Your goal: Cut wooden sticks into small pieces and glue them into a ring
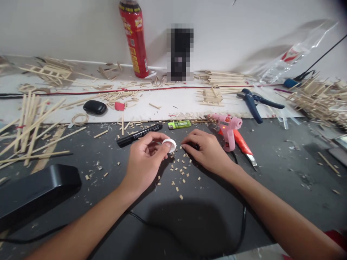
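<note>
Sprawling across the whole view, the dark bench (pixel 271 187) carried wooden sticks (pixel 29 122) at nine o'clock, a red spray can (pixel 134 38) at twelve, blue pliers (pixel 255 103) at two, and a pink glue gun (pixel 229 131) at one beside an orange-handled knife (pixel 242 144). At centre, the left hand (pixel 143 162) pinched a small white ring, perhaps a tape roll (pixel 170 144), between thumb and forefinger, raised just off the surface. The right hand (pixel 207 151), at three o'clock from it, rested palm down with fingers curled over something dark I could not make out. That ring looked light, fairly stiff and smooth, best held by its outer edge as it was. Tiny wood chips (pixel 180 171) lay at six o'clock. A black marker (pixel 139 134) and green lighter (pixel 179 124) lay at twelve; their print, and the can's yellow lettering, were unreadable.
</note>
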The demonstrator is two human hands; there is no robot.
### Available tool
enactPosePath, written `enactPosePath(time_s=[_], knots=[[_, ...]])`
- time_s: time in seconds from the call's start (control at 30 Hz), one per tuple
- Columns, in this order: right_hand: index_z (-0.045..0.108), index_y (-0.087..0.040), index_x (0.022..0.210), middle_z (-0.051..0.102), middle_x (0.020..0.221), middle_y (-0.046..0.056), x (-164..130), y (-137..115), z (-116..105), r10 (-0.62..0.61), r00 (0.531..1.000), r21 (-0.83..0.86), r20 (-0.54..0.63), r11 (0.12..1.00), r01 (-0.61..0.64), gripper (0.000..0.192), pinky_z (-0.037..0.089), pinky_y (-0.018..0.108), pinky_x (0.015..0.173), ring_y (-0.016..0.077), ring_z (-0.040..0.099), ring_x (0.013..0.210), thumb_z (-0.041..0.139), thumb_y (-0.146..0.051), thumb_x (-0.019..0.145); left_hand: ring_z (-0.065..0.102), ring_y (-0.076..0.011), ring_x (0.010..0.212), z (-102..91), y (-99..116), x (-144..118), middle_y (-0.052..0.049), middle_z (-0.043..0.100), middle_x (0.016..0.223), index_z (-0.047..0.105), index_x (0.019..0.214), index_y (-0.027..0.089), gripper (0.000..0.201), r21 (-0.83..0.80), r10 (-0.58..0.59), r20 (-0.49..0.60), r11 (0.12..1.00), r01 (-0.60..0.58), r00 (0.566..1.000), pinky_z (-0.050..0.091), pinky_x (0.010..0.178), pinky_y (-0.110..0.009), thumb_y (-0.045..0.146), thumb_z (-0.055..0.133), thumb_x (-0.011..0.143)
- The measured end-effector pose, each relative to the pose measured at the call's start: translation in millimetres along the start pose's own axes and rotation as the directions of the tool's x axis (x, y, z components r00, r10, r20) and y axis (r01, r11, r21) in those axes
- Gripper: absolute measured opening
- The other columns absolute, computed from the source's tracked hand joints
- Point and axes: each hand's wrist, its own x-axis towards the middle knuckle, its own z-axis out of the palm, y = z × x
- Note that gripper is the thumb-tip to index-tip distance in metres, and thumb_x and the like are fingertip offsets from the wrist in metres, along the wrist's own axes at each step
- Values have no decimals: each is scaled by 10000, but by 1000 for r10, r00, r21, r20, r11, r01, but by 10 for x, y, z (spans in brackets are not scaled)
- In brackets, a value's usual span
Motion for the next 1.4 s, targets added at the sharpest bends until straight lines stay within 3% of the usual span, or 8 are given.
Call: enactPosePath(time_s=[0.13, 0.2, 0.33, 0.47, 0.6, 0.87, 1.23, 1.4], knots=[[700, -206, 913, 703, 918, 47, -38, -84, -35, 22, 999, 89, -41, 996, -18, 87, 515, 347, 784, 200, 652, 846, 656, -154, 967, 647, -95, 616, 1, -20, -38, 43, 696, 732, 723, 873, 223, 81, 7, 21, -2, 1000, -21, 1000, 533, 604, -188, 230, 801, 854], [699, -214, 942, 708, 884, 29, -98, -153, -71, 83, 994, 250, -66, 966, -64, 49, 525, 313, 712, 176, 650, 787, 678, -224, 985, 649, -94, 630, -1, -31, -63, 51, 691, 743, 709, 880, 230, 96, 25, 46, -6, 999, -45, 999, 537, 617, -189, 222, 802, 860], [748, -225, 902, 707, 794, -4, -224, -274, -141, 219, 976, 712, 4, 684, -157, 93, 498, 256, 560, 123, 600, 620, 812, -292, 912, 677, -96, 671, -2, -30, -113, 55, 698, 794, 692, 881, 237, 113, 65, 97, 21, 993, -98, 995, 562, 646, -190, 193, 795, 865], [785, -226, 850, 750, 768, -3, -266, -293, -172, 238, 969, 882, 64, 441, -166, 104, 524, 237, 536, 105, 620, 568, 883, -198, 827, 677, -77, 698, -11, -26, -157, 66, 696, 818, 688, 875, 243, 159, 136, 188, 39, 972, -191, 981, 566, 657, -151, 120, 784, 844], [820, -244, 840, 790, 803, -13, -259, -254, -172, 237, 965, 923, 109, 337, -187, 164, 551, 182, 596, 80, 679, 635, 905, -114, 788, 682, -83, 753, -21, -43, -187, 60, 699, 865, 691, 908, 249, 218, 178, 274, 77, 942, -284, 959, 565, 662, -144, 56, 759, 831], [869, -275, 843, 795, 769, -18, -276, -302, -135, 342, 936, 937, 87, 292, -194, 131, 547, 154, 589, 71, 673, 650, 922, -167, 792, 681, -51, 766, -14, -36, -240, 69, 715, 900, 709, 988, 249, 229, 172, 343, 88, 919, -354, 935, 568, 718, -96, 112, 827, 848], [858, -253, 833, 763, 691, -34, -343, -389, -46, 367, 904, 955, 219, 111, -276, 116, 515, 147, 571, 63, 663, 626, 926, -171, 785, 705, -47, 742, 49, 7, -289, 62, 723, 859, 665, 941, 222, 196, 30, 257, 103, 965, -261, 961, 586, 689, -88, 114, 815, 875], [855, -247, 823, 785, 809, -49, -363, -421, -11, 372, 894, 959, 249, 31, -280, 121, 533, 127, 696, 39, 676, 726, 908, -141, 798, 707, -46, 727, 72, 18, -285, 57, 715, 848, 651, 901, 211, 197, 2, 215, 98, 976, -216, 972, 577, 655, -88, 121, 824, 871]])
